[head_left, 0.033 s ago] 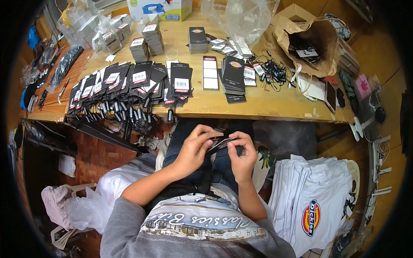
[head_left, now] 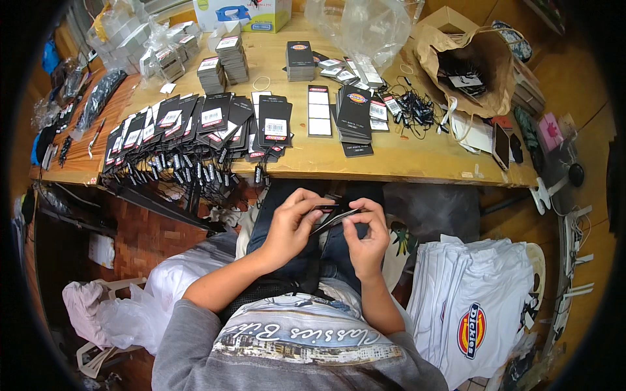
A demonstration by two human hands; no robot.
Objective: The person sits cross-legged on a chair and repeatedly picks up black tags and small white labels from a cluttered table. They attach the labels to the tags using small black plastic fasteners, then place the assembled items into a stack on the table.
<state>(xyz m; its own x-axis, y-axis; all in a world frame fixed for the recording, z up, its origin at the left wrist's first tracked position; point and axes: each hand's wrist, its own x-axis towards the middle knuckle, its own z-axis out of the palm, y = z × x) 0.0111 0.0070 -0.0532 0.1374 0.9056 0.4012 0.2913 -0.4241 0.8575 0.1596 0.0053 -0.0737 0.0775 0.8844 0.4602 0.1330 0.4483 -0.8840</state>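
Over my lap, just off the table's front edge, my left hand (head_left: 292,225) pinches black hang tags (head_left: 331,221) between thumb and fingers. My right hand (head_left: 366,238) is closed on the other end of the same tags, thumb against their near edge. They are held tilted and seen nearly edge-on, so how many there are cannot be made out. On the table ahead lies a wide spread of black hang tags with barcode labels (head_left: 208,120), their black strings hanging over the edge. A stack of black tags (head_left: 354,120) and a white label strip (head_left: 319,111) lie to its right.
Small stacks of labels (head_left: 231,58) and a black tag stack (head_left: 300,62) stand farther back. Tangled black strings (head_left: 414,107) lie beside a brown paper bag (head_left: 466,72). Folded white shirts (head_left: 469,293) are piled at my right; clear plastic (head_left: 176,270) lies at my left.
The tags between my hands have tipped a little, showing more of their face. My right fingers have shifted slightly. The things on the table have not moved.
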